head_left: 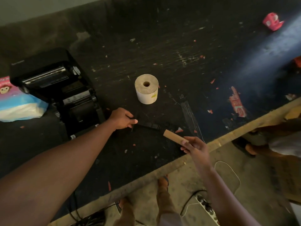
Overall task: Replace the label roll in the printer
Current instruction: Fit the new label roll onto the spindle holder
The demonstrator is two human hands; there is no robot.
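Note:
A black label printer [53, 88] stands open at the left of the dark table. A full cream label roll [146, 91] stands on end mid-table, untouched. In front of the printer my left hand [122, 118] grips the end of a black spindle [146, 126]. A bare brown cardboard core [173, 137] sits on the spindle's other end, partly slid off, and my right hand [194, 146] is closed around that core near the table's front edge.
A blue, white and pink plastic packet [17, 103] lies left of the printer. Red paper scraps [237, 103] and a red carton [272, 22] lie at the right. The wooden table edge [219, 141] runs diagonally; cables and a power strip [206, 207] lie on the floor.

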